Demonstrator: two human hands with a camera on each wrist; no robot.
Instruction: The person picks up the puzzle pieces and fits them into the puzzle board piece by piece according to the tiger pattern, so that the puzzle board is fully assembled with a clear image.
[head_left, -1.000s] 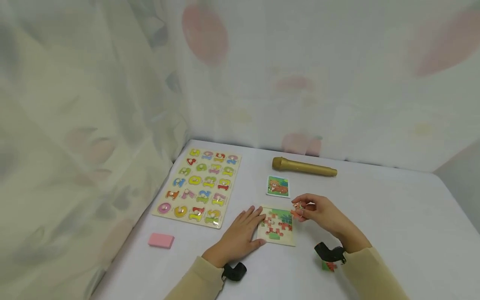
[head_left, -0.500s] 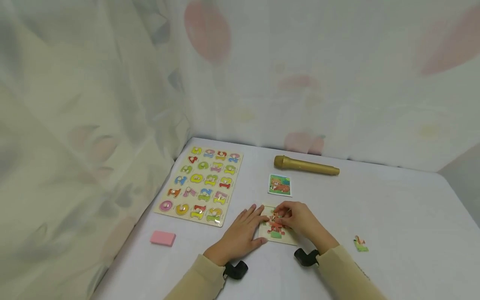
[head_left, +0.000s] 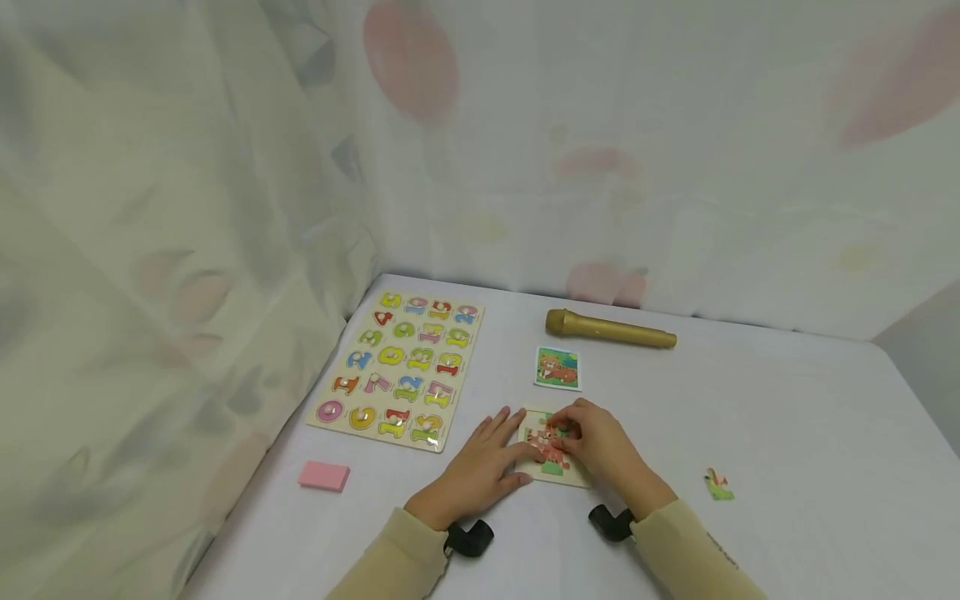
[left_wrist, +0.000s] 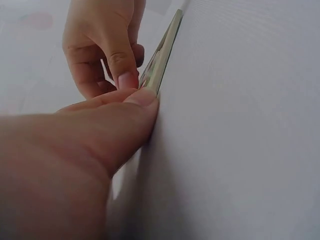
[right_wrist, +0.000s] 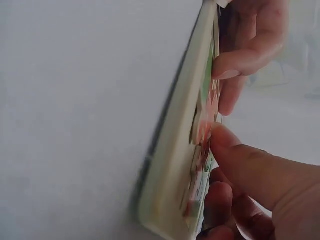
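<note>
A small wooden jigsaw tray (head_left: 573, 479) lies on the white table, partly filled with red, orange and green pieces. My left hand (head_left: 467, 477) lies along its left side, thumb at the near corner and index finger stretched over the pieces. From the right, my right hand (head_left: 611, 450) reaches over the tray, pinching a jigsaw piece (head_left: 553, 433) between thumb and curled fingers, low over the other pieces. In the right wrist view the thumb (right_wrist: 225, 140) presses at the pieces, its fingertips partly hidden. A tiger picture card (head_left: 557, 368) lies just beyond the tray.
One loose jigsaw piece (head_left: 718, 485) lies to the right. A gold microphone (head_left: 611, 329) rests at the back. Over on the left are a number puzzle board (head_left: 439, 446) and a pink block (head_left: 324, 476). Curtains stand behind and at the left.
My right hand has moved left from beside the tray to over it, carrying the jigsaw piece down among the others. My left index finger has shifted further onto the pieces.
</note>
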